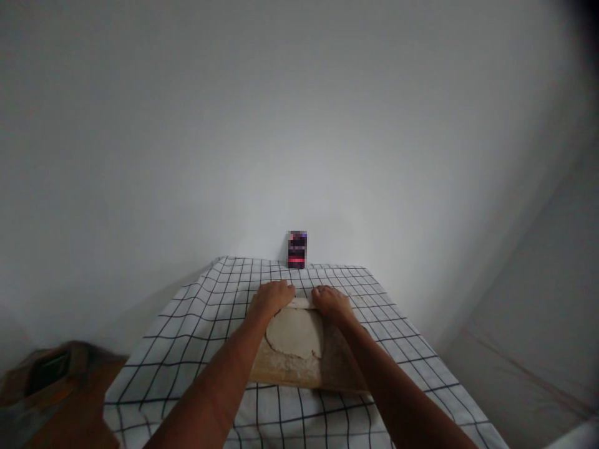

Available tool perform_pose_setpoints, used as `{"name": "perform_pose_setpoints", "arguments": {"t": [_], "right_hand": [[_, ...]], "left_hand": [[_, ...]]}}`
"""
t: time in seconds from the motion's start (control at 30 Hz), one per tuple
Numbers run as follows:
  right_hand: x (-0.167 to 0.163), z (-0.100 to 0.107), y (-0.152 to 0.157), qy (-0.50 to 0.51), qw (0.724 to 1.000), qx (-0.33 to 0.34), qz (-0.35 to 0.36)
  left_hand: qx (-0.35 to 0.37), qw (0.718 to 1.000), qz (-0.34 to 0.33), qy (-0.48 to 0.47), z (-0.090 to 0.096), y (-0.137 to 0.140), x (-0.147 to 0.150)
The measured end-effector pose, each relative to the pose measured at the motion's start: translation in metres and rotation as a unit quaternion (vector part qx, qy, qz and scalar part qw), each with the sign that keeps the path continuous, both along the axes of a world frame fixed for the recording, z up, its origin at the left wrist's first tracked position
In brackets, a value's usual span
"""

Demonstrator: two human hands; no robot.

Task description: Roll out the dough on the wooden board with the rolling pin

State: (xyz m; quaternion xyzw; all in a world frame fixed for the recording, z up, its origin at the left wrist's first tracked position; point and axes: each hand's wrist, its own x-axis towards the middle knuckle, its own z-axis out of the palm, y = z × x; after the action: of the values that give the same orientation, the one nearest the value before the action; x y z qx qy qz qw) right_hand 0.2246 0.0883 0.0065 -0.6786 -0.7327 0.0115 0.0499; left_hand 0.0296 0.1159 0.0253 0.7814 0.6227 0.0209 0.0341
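Now both palms press flat: left hand [272, 295] and right hand [330, 300] on a pale wooden rolling pin [302, 303] at the far edge of the flat round dough [294, 333], on a floured wooden board [306, 368], neither grip closed.

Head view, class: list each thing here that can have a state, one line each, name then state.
Dough: rolled flat, lying on the board.
Rolling pin: lying across the dough's far edge, under both hands.
Left hand: palm down on the pin.
Right hand: palm down on the pin.
Wooden board: flat on the checked cloth, floured.
Dark box: upright.
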Motion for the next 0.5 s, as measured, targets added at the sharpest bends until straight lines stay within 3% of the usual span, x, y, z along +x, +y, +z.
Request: {"name": "perform_pose_setpoints", "arguments": {"t": [0.5], "right_hand": [[0.001,-0.009,-0.013,-0.033,0.999,0.036,0.018]], "left_hand": [[0.048,0.998,0.015,-0.032,0.002,-0.023,0.001]]}}
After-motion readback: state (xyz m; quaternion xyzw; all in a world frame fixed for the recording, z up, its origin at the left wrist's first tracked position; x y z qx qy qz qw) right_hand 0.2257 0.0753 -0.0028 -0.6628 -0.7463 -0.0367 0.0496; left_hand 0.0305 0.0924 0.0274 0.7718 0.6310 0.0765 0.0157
